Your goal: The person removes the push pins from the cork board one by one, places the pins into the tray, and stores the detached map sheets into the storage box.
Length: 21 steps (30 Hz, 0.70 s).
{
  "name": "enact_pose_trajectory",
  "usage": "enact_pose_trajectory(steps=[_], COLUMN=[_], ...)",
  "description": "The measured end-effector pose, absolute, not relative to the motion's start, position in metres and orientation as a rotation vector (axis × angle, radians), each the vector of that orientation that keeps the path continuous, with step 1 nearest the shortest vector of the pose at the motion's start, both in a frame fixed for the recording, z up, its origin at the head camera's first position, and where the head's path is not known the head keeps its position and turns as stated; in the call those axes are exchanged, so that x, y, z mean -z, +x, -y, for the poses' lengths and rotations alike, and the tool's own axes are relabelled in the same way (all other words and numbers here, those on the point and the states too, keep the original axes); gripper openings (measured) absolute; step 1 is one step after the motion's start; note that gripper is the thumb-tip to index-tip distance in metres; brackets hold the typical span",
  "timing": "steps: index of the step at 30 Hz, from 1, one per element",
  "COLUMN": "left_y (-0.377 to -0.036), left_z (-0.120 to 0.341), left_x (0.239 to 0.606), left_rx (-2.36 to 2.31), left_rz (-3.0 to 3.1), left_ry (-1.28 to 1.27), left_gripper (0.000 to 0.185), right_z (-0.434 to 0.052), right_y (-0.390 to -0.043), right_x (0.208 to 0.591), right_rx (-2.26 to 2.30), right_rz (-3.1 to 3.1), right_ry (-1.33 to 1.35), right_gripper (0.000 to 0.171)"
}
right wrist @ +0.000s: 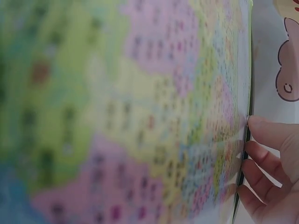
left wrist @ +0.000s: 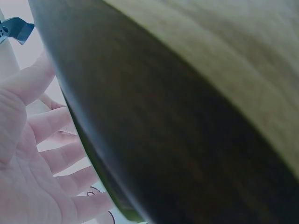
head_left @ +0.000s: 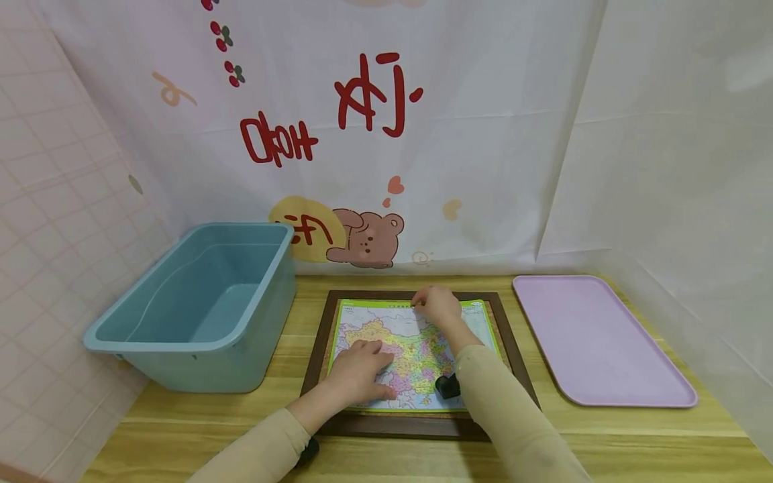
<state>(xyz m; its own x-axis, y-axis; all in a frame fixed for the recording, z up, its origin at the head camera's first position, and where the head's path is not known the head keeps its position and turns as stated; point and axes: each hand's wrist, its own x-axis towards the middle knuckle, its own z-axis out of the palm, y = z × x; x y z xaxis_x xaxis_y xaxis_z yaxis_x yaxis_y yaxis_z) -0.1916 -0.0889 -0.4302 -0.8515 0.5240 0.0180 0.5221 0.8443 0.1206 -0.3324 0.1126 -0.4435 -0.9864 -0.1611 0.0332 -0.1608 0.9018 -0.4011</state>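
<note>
A colourful map board (head_left: 413,335) lies inside a dark wooden frame (head_left: 315,362) on the wooden table. My left hand (head_left: 359,365) rests flat on the map's near left part, fingers spread; in the left wrist view the palm (left wrist: 28,154) shows beside the dark frame (left wrist: 163,130). My right hand (head_left: 435,305) is at the map's far edge, its fingers curled over that edge. The right wrist view shows the blurred map (right wrist: 140,116) up close and the fingertips (right wrist: 266,158) hooked on its rim.
A blue plastic tub (head_left: 181,343) stands at the left of the table. A flat pink tray (head_left: 598,342) lies at the right. A printed curtain with a bear (head_left: 365,238) hangs behind. Bare wood (head_left: 634,443) runs along the front edge.
</note>
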Motion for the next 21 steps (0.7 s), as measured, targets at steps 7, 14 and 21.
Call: enact_pose_trajectory(steps=[7,14,21], left_y=[-0.1908,-0.1906,-0.1899], left_z=[0.0892,0.0890,0.0892], left_x=[0.4303,0.4302,0.4295], left_rx=[-0.176,-0.175,-0.179], left_rz=[-3.008,-3.005,-3.007], left_ry=[0.862,0.860,0.864], left_gripper=[0.066,0.066,0.066], right_z=[-0.1088,-0.1072,-0.1057], right_y=[-0.3326,-0.3316,-0.3296], right_x=[0.4454,0.4464,0.4464], right_rx=[0.591,0.567,0.561], right_rz=[-3.106,-3.125,-3.139], right_ry=[-0.238,-0.217,-0.212], right_gripper=[0.008,0.006,0.006])
